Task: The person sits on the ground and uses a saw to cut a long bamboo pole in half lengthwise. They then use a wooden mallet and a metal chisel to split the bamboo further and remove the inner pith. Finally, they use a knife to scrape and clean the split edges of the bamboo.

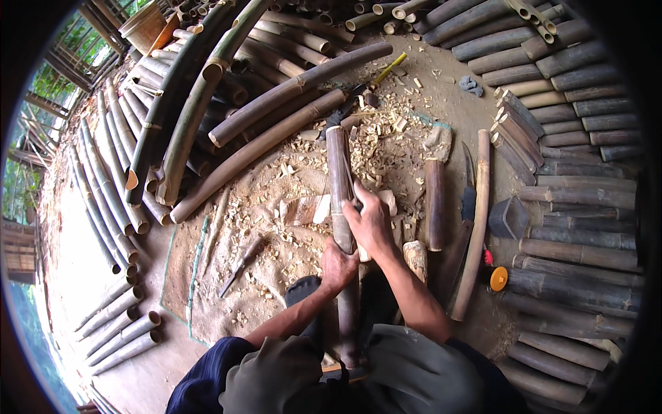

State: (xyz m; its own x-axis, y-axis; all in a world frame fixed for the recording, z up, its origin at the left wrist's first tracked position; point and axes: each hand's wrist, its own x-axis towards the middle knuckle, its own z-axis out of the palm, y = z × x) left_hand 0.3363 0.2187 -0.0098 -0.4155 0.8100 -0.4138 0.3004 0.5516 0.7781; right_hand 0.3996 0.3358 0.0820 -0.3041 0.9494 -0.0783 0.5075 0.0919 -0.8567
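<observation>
A dark brown bamboo pole (337,162) runs upright through the middle, from between my legs toward the wood chips. My left hand (339,268) is closed round its lower part. Higher up, my right hand (370,219) grips the pole's right side with the thumb laid across it. Whether a small tool sits under the right fingers is hidden. Just left of the pole lies a split block of pale wood (303,210). A knife with a wooden handle (243,265) rests on the sacking further left.
Pale chips (376,148) litter the sacking (265,297). On the right are a short bamboo piece (434,207), a curved blade with dark handle (469,196), a long pole (473,228) and a yellow round lid (498,279). Bamboo stacks (579,248) line the right; long poles (186,131) lean at left.
</observation>
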